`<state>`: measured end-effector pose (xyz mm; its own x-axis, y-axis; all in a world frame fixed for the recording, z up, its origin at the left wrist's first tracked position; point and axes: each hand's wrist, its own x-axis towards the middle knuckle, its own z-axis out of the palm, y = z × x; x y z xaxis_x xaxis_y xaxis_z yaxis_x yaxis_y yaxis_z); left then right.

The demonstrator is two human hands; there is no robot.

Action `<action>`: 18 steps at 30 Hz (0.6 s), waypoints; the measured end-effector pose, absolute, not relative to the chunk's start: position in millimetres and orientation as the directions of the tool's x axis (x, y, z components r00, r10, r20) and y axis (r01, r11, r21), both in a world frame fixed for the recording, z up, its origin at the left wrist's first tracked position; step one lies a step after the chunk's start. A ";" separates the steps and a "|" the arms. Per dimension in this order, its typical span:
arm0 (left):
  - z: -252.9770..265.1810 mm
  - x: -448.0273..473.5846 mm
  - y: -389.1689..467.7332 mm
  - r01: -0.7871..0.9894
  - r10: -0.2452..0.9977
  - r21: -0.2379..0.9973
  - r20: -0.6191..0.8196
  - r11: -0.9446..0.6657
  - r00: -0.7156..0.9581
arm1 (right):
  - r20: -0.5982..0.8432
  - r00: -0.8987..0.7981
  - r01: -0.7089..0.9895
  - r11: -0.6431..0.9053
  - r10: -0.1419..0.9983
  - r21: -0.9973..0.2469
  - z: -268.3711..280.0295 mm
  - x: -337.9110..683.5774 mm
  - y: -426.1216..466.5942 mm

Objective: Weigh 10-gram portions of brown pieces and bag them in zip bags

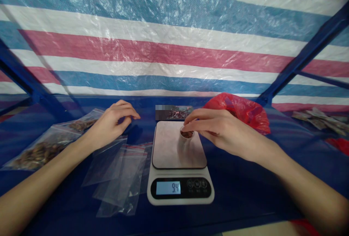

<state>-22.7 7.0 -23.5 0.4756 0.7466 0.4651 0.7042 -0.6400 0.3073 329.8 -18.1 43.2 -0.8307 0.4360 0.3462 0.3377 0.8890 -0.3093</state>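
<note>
A white digital kitchen scale (158, 172) stands on the blue surface, its display showing 9.4. On its metal plate sits a small pale cup (186, 147) with brown pieces (187, 134) inside. My right hand (215, 125) reaches over from the right, its thumb and fingers pinched together at the cup's mouth; whatever is between the fingertips is hidden. To the left of the scale my left hand (117, 119) hovers, fingers loosely bent and apart from the thumb, holding nothing. Under and in front of it lie several clear zip bags (122, 178), overlapping and flat.
Filled zip bags (40, 152) of brown pieces lie at the left. A red plastic bag (242, 110) stands behind my right hand. A dark shiny packet (180, 112) is behind the scale. Blue metal bars (308, 51) and a striped tarp (163, 51) bound the back.
</note>
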 end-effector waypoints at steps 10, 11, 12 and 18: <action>-22.8 -21.1 5.8 0.702 0.735 0.300 0.491 -0.646 0.467 | 0.614 -0.495 0.516 0.777 0.615 -0.362 32.9 358.7 -0.1; -22.4 -20.7 5.5 0.703 0.738 0.303 0.490 -0.644 0.465 | 0.626 -0.461 0.529 0.761 0.629 -0.375 29.7 360.4 1.7; -22.0 -20.5 5.3 0.702 0.739 0.306 0.490 -0.643 0.462 | 0.635 -0.437 0.538 0.751 0.637 -0.382 26.6 361.1 2.8; -19.0 -21.5 3.0 0.710 0.763 0.340 0.478 -0.617 0.435 | 0.699 -0.365 0.528 0.755 0.615 -0.389 12.9 352.1 -0.3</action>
